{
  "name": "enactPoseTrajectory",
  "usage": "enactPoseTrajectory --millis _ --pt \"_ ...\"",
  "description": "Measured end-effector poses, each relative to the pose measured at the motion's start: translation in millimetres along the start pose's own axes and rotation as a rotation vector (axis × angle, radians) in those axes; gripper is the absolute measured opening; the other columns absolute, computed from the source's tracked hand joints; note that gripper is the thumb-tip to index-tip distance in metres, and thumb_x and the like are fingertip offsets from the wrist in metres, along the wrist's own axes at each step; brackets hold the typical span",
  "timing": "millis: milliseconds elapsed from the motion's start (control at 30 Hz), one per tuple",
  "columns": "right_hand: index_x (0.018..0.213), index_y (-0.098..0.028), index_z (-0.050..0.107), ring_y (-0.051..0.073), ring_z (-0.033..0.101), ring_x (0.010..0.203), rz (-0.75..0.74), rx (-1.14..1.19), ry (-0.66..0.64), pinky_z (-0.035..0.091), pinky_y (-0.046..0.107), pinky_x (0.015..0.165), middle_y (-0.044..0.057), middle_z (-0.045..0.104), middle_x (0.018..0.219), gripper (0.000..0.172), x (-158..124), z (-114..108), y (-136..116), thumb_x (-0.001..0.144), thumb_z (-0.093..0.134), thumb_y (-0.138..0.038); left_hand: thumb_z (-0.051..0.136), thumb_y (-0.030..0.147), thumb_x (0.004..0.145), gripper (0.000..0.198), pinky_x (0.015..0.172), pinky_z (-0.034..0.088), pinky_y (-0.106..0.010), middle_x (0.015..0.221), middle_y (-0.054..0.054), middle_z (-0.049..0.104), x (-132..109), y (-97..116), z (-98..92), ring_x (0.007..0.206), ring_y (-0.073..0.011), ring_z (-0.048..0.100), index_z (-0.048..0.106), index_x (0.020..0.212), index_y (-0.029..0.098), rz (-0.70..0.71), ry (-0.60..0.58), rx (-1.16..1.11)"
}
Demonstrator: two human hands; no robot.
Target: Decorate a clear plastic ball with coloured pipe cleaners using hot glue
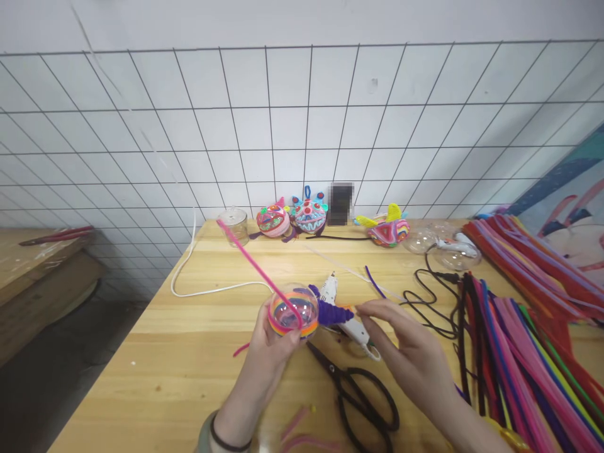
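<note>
Tiled wall (283, 126) at the back, wood bench (189, 365) in front of it. Bundles of fuzzy stems on the right: a mostly red one (523, 264) at the back, a mixed-colour one (528, 365) nearer. Left hand (271, 349): grip closed round the clear ball, thumb in front. Right hand (410, 346): thumb and index nearly together at the purple cone's tip; can't tell if that grip touches or has hold of anything. Black scissors (332, 369) lie on the bench between the forearms, handles toward the person. White glue gun (355, 332) lies beyond them, partly hidden by the cone. Clear ball (307, 309) is up over the bench, mid-front, banded in colour. Three decorated figures sit along the back: pink (274, 221), blue (309, 216), multicolour (389, 231). Purple cone (333, 313) sticks out from the ball's right side. Pink stem (255, 261) runs off the ball, up and left. Smallest: pink scraps (296, 423) near the front edge.
</note>
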State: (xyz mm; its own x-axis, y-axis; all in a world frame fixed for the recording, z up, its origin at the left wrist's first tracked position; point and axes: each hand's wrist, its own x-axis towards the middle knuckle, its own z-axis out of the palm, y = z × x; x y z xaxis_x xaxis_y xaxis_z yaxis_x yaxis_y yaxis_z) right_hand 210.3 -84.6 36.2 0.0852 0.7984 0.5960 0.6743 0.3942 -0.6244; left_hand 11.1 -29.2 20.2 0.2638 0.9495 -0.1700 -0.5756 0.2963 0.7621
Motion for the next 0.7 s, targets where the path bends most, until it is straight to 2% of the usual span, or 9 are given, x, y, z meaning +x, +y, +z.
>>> enactPoseTrajectory --millis 33,133,233,333,467,567,700 --pt "0.1 -0.023 0.066 0.018 0.068 0.086 0.03 -0.039 0.018 0.055 0.028 0.076 0.005 0.071 0.092 0.014 -1.5 -3.1 8.1 0.091 0.058 -0.017 0.086 0.024 0.06 0.059 0.08 0.058 -0.039 0.111 -0.008 0.068 -0.1 1.3 0.2 0.098 -0.0252 0.066 0.06 0.112 0.022 0.012 0.0 -0.017" --pt "0.098 -0.021 0.067 0.021 0.07 0.085 0.09 -0.131 -0.041 0.057 0.031 0.075 0.007 0.073 0.092 0.012 -8.0 -8.3 30.9 0.092 0.057 -0.022 0.086 0.024 0.06 0.057 0.079 0.058 -0.037 0.111 -0.008 0.069 -0.1 5.1 0.2 0.097 -0.0242 0.066 0.061 0.112 0.022 0.044 -0.007 -0.052" --pt "0.099 -0.021 0.067 0.022 0.07 0.086 0.084 -0.173 -0.076 0.057 0.033 0.075 0.008 0.074 0.093 0.014 -13.5 -8.2 39.0 0.092 0.055 -0.023 0.086 0.027 0.06 0.06 0.082 0.057 -0.039 0.11 -0.008 0.069 1.2 5.6 -1.9 0.099 -0.0254 0.066 0.06 0.115 0.023 0.066 0.0 -0.035" --pt "0.104 -0.022 0.066 0.021 0.069 0.086 -0.001 -0.167 -0.053 0.056 0.032 0.073 0.007 0.072 0.093 0.015 -11.8 -6.0 25.0 0.092 0.056 -0.02 0.088 0.031 0.057 0.068 0.091 0.052 -0.042 0.112 -0.008 0.068 3.4 0.9 -6.1 0.104 -0.0275 0.064 0.058 0.117 0.024 0.098 0.043 0.017" --pt "0.113 -0.024 0.061 0.02 0.067 0.09 -0.127 -0.061 -0.077 0.056 0.031 0.076 0.007 0.07 0.097 0.025 3.5 -0.7 -11.7 0.092 0.054 -0.013 0.088 0.03 0.056 0.073 0.098 0.048 -0.04 0.118 -0.008 0.066 4.3 -6.8 -9.3 0.11 -0.0276 0.062 0.054 0.121 0.025 0.144 0.109 0.115" --pt "0.117 -0.022 0.06 0.02 0.065 0.094 -0.168 -0.013 -0.12 0.056 0.031 0.079 0.008 0.068 0.101 0.029 16.9 7.1 -33.4 0.092 0.052 -0.01 0.087 0.029 0.057 0.075 0.096 0.049 -0.037 0.12 -0.009 0.065 2.9 -9.0 -7.2 0.11 -0.0272 0.063 0.052 0.123 0.025 0.16 0.095 0.166" --pt "0.124 -0.019 0.057 0.02 0.061 0.103 -0.206 0.026 -0.19 0.053 0.034 0.089 0.01 0.067 0.109 0.033 26.2 20.2 -46.5 0.093 0.052 -0.009 0.086 0.028 0.059 0.071 0.096 0.049 -0.037 0.117 -0.01 0.067 3.4 -9.4 -5.1 0.109 -0.0265 0.064 0.048 0.12 0.024 0.201 0.021 0.208"
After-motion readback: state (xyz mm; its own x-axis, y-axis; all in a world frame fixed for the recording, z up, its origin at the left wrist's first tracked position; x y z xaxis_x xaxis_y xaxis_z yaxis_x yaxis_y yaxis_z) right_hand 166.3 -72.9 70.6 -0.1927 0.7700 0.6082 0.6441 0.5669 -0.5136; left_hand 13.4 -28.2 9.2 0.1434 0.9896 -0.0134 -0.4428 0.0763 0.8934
